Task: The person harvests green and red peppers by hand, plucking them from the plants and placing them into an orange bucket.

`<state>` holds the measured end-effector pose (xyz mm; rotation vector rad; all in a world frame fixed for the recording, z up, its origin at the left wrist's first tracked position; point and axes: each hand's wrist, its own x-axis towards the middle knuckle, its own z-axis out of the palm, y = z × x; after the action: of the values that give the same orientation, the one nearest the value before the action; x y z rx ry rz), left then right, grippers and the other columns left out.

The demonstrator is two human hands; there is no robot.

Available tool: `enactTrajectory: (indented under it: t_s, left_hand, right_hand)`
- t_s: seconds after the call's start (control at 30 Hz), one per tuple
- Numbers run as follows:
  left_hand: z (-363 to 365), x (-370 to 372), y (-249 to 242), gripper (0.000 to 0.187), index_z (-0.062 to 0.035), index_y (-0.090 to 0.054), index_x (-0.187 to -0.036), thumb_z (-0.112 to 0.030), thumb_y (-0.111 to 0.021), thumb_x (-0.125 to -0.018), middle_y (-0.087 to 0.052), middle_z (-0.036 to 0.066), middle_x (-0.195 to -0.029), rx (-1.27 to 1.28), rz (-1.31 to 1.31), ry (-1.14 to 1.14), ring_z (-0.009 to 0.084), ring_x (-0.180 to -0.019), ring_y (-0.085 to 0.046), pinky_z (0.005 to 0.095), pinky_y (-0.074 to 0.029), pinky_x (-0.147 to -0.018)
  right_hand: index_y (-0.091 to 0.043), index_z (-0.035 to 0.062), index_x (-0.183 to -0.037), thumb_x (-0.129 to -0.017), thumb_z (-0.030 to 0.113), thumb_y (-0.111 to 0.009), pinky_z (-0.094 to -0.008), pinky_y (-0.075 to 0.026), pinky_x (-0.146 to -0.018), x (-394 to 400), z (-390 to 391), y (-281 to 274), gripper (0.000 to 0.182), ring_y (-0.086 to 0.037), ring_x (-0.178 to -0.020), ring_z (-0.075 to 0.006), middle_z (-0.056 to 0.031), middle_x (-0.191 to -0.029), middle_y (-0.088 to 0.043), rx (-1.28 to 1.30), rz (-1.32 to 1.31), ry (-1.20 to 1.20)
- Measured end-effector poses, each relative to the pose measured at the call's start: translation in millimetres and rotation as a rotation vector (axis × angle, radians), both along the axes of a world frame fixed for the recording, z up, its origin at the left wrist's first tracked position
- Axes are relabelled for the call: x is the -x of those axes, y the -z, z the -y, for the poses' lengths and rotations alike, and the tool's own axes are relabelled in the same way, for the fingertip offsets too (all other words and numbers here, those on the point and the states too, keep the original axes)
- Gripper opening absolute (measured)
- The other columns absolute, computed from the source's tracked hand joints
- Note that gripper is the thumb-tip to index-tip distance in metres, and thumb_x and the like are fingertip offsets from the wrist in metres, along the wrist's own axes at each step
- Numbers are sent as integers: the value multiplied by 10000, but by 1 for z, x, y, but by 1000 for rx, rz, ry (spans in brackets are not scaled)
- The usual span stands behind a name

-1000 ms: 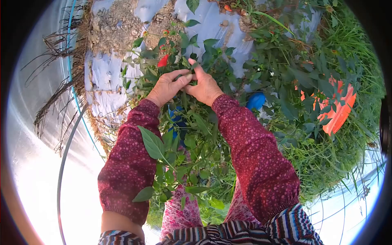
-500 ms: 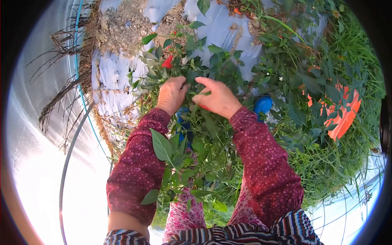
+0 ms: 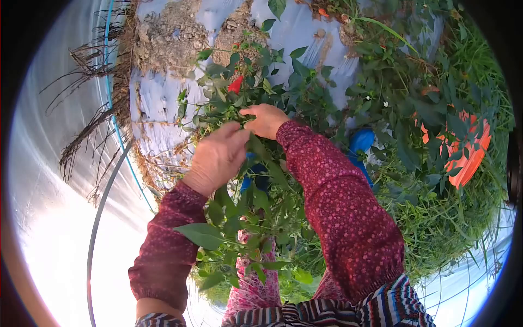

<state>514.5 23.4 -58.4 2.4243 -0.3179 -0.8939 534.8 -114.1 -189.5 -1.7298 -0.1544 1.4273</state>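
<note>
Right hand (image 3: 266, 119) pinches closed on a stem of the pepper plant (image 3: 256, 87) just below a red pepper (image 3: 235, 84), while the left hand (image 3: 217, 158), fingers loosely open, steadies foliage; a firm hold near the stalk likely spares the branch.

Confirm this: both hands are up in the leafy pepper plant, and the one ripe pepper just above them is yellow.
Not quite. The head view shows the left hand and right hand in the pepper plant, but the ripe pepper above them is red, not yellow.
</note>
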Motion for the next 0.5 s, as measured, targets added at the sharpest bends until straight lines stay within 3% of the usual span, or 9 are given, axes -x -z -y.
enactTrajectory:
  t_s: [0.03,0.1,0.17,0.23,0.27,0.37,0.43,0.5]
  left_hand:
    - [4,-15,2,321,-49,-598,-1086,-60,-597,-765,-598,167,-1048,2,-2,1,327,-831,-630,391,-515,-752]
    - [12,-48,22,269,-25,-606,-1046,-73,-585,-782,-622,177,-964,215,104,-265,344,-825,-627,402,-505,-751]
    - [16,-79,64,229,-14,-610,-977,-132,-613,-780,-625,204,-898,-100,253,-49,351,-817,-623,410,-494,-740]
    - [16,-100,92,247,0,-598,-922,-192,-635,-771,-619,225,-881,-446,-52,110,360,-816,-616,407,-488,-734]
    - [13,-99,98,247,0,-598,-922,-192,-635,-771,-619,225,-881,-443,-57,110,360,-816,-616,407,-488,-734]
    - [-10,-86,112,276,5,-616,-924,-211,-624,-753,-632,216,-891,-541,-259,172,358,-859,-616,427,-492,-759]
    - [-28,-62,113,310,-9,-587,-948,-230,-642,-737,-631,217,-888,-340,-146,-185,356,-857,-619,440,-486,-745]
    - [-30,-33,103,284,-27,-553,-990,-162,-630,-753,-626,204,-862,-281,-42,-281,356,-833,-620,434,-485,-730]
  right_hand:
    - [-555,193,-1240,-773,251,-563,-369,-431,-938,3,-2,3,471,-547,-1098,-274,-125,-1213,-565,2,-2,1]
    - [-533,194,-1261,-772,267,-593,-366,-435,-936,8,-10,7,497,-546,-1101,-273,-119,-1222,-561,36,-8,-20]
    - [-507,194,-1285,-776,279,-607,-364,-434,-938,12,-10,5,526,-547,-1098,-274,-114,-1230,-558,53,42,-24]
    - [-501,190,-1291,-786,281,-623,-362,-431,-942,16,-8,5,527,-550,-1097,-269,-111,-1239,-552,37,85,11]
    - [-497,127,-1271,-800,189,-639,-353,-472,-878,21,-8,9,496,-620,-959,-251,-146,-1211,-558,-4,36,92]
    - [-527,111,-1229,-813,157,-637,-351,-470,-864,25,-6,7,433,-608,-994,-226,-145,-1155,-589,19,69,152]
    - [-517,108,-1226,-807,170,-640,-358,-466,-858,15,-5,1,441,-601,-1003,-243,-144,-1117,-602,33,-39,151]
    - [-508,106,-1223,-800,183,-644,-365,-461,-852,9,-4,-3,450,-595,-1012,-261,-144,-1078,-615,49,-143,144]
